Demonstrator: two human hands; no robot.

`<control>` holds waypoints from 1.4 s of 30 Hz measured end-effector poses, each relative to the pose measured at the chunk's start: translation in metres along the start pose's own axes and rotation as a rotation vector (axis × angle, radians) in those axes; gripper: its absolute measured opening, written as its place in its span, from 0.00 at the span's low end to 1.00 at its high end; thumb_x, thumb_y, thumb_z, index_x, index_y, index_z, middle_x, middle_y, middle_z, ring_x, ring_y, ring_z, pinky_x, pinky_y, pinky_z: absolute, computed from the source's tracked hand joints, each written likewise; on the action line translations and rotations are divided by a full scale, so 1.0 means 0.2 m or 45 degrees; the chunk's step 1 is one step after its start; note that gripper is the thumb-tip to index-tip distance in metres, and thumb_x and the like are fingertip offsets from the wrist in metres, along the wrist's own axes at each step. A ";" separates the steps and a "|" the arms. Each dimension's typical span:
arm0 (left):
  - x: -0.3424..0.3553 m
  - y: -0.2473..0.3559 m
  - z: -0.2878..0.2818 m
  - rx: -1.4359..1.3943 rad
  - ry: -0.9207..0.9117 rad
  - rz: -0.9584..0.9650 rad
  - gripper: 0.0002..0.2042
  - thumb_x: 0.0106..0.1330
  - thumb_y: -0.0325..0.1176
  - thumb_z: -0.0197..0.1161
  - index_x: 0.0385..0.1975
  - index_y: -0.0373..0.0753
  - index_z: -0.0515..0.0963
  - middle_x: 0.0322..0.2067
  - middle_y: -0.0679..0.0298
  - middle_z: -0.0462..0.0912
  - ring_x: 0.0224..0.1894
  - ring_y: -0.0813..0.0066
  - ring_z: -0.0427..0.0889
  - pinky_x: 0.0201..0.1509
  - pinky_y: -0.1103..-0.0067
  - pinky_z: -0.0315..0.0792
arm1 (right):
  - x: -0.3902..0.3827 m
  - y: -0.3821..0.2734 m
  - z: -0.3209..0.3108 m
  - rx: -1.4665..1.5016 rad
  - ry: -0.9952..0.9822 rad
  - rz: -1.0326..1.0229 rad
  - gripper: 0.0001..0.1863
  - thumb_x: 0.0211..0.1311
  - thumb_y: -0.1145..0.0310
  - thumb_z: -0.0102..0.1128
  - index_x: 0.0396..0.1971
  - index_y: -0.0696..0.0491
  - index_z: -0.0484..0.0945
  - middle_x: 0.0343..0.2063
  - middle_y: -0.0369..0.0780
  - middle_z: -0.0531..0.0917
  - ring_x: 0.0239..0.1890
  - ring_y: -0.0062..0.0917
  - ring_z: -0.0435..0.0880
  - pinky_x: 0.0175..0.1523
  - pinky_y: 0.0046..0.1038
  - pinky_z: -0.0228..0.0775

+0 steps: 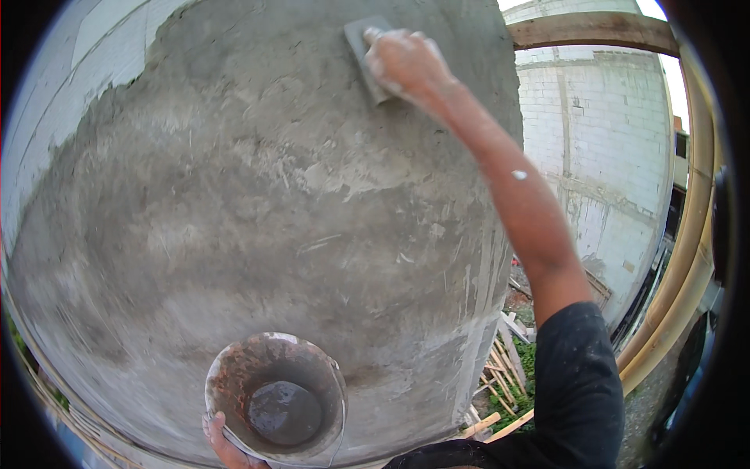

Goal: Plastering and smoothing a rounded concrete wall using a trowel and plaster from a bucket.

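Note:
My right hand (402,62), dusted pale with material, grips a flat rectangular trowel (359,47) laid against the upper part of a grey plastered wall (258,195). My left hand (219,438), low in the view, is closed on the side of a round bucket (225,375), whose inside is stained and holds some wet grey mix at the bottom. The plaster ends at the upper left in a ragged edge, with pale blocks (101,39) showing beside it.
A wooden beam (594,31) crosses at the top right. Behind stands a white block wall (594,117). Curved-looking bamboo poles (680,281) run down the right side. Below, past the wall's edge, lie loose timber sticks (504,367) and green plants.

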State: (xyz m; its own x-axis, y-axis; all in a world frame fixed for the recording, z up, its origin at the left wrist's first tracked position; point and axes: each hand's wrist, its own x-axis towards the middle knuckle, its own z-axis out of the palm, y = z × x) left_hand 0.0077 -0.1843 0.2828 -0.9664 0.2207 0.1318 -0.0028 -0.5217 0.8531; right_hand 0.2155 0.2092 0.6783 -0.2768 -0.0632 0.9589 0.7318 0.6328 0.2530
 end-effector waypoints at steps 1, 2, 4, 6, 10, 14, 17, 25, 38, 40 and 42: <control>0.01 -0.01 0.00 -0.025 -0.024 -0.027 0.15 0.67 0.36 0.59 0.47 0.31 0.79 0.47 0.54 0.82 0.48 0.60 0.81 0.57 0.66 0.74 | -0.05 -0.01 0.08 -0.001 0.066 -0.005 0.18 0.69 0.68 0.48 0.52 0.60 0.80 0.32 0.50 0.86 0.32 0.45 0.87 0.39 0.41 0.83; 0.00 -0.01 0.04 -0.025 -0.038 -0.020 0.15 0.67 0.36 0.59 0.47 0.31 0.79 0.47 0.54 0.82 0.48 0.60 0.81 0.57 0.66 0.74 | -0.12 -0.01 0.15 0.003 0.129 -0.016 0.18 0.69 0.68 0.49 0.51 0.59 0.81 0.31 0.49 0.86 0.29 0.43 0.88 0.36 0.39 0.83; -0.03 0.00 0.06 -0.101 -0.067 -0.036 0.17 0.67 0.36 0.58 0.50 0.31 0.78 0.51 0.51 0.81 0.51 0.58 0.81 0.60 0.65 0.75 | -0.35 -0.07 0.21 0.029 0.220 -0.040 0.19 0.68 0.67 0.52 0.55 0.57 0.79 0.30 0.46 0.85 0.28 0.37 0.88 0.34 0.35 0.83; 0.00 -0.03 0.02 -0.062 -0.082 -0.048 0.18 0.67 0.36 0.58 0.53 0.31 0.78 0.53 0.50 0.81 0.53 0.57 0.81 0.62 0.65 0.74 | -0.62 -0.13 0.16 0.087 0.055 0.036 0.22 0.67 0.67 0.54 0.59 0.56 0.76 0.29 0.43 0.83 0.26 0.36 0.87 0.32 0.36 0.82; 0.01 -0.03 0.08 -0.117 -0.174 -0.136 0.21 0.69 0.37 0.56 0.57 0.30 0.76 0.56 0.50 0.80 0.56 0.56 0.80 0.64 0.63 0.73 | -1.16 -0.17 0.14 0.175 -0.157 0.039 0.25 0.66 0.64 0.57 0.62 0.57 0.75 0.27 0.41 0.81 0.25 0.31 0.86 0.29 0.33 0.79; -0.05 0.06 0.30 -0.203 -0.379 -0.086 0.19 0.69 0.33 0.60 0.56 0.30 0.77 0.52 0.54 0.82 0.51 0.61 0.82 0.60 0.67 0.75 | -1.26 -0.06 -0.02 0.195 -0.377 0.098 0.24 0.67 0.64 0.55 0.60 0.58 0.76 0.28 0.43 0.83 0.26 0.33 0.87 0.30 0.35 0.80; -0.07 0.07 0.44 -0.574 -0.369 -0.300 0.21 0.61 0.34 0.60 0.54 0.34 0.74 0.50 0.53 0.81 0.53 0.55 0.80 0.59 0.62 0.75 | -0.89 0.12 -0.09 0.215 0.030 0.237 0.22 0.68 0.67 0.51 0.58 0.60 0.78 0.43 0.50 0.84 0.39 0.38 0.88 0.46 0.36 0.81; -0.05 -0.08 0.64 -0.677 -0.614 -0.498 0.19 0.62 0.33 0.59 0.52 0.33 0.75 0.52 0.49 0.81 0.55 0.52 0.81 0.62 0.59 0.75 | 0.36 0.58 -0.25 -0.049 0.200 0.103 0.17 0.61 0.62 0.55 0.35 0.60 0.84 0.34 0.56 0.86 0.41 0.50 0.87 0.48 0.49 0.78; -0.07 -0.25 0.76 -0.546 -0.687 -0.658 0.14 0.61 0.31 0.60 0.46 0.34 0.74 0.46 0.54 0.81 0.49 0.58 0.82 0.55 0.65 0.77 | -0.90 0.35 -0.01 0.159 -0.266 0.244 0.20 0.68 0.68 0.48 0.53 0.60 0.82 0.36 0.54 0.88 0.37 0.45 0.89 0.50 0.40 0.82; -0.07 -0.24 0.74 -0.568 -0.710 -0.677 0.15 0.61 0.31 0.60 0.47 0.33 0.75 0.47 0.53 0.82 0.49 0.58 0.82 0.56 0.65 0.77 | -1.16 0.26 -0.06 0.118 -0.167 0.156 0.20 0.68 0.69 0.48 0.54 0.60 0.81 0.36 0.54 0.88 0.36 0.45 0.89 0.49 0.40 0.82; -0.10 -0.22 0.74 -0.565 -0.711 -0.679 0.16 0.61 0.31 0.60 0.48 0.33 0.75 0.48 0.53 0.82 0.49 0.58 0.82 0.56 0.65 0.76 | -1.27 0.18 -0.15 0.203 -0.493 0.337 0.21 0.68 0.70 0.50 0.56 0.61 0.80 0.41 0.57 0.86 0.39 0.45 0.89 0.48 0.41 0.82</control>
State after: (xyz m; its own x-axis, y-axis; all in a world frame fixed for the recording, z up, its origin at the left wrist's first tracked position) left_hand 0.0643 -0.0440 0.3178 -0.5422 0.8344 0.0990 -0.6276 -0.4805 0.6126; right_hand 0.3310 0.2243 0.4474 -0.3274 0.3880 0.8616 0.7122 0.7005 -0.0448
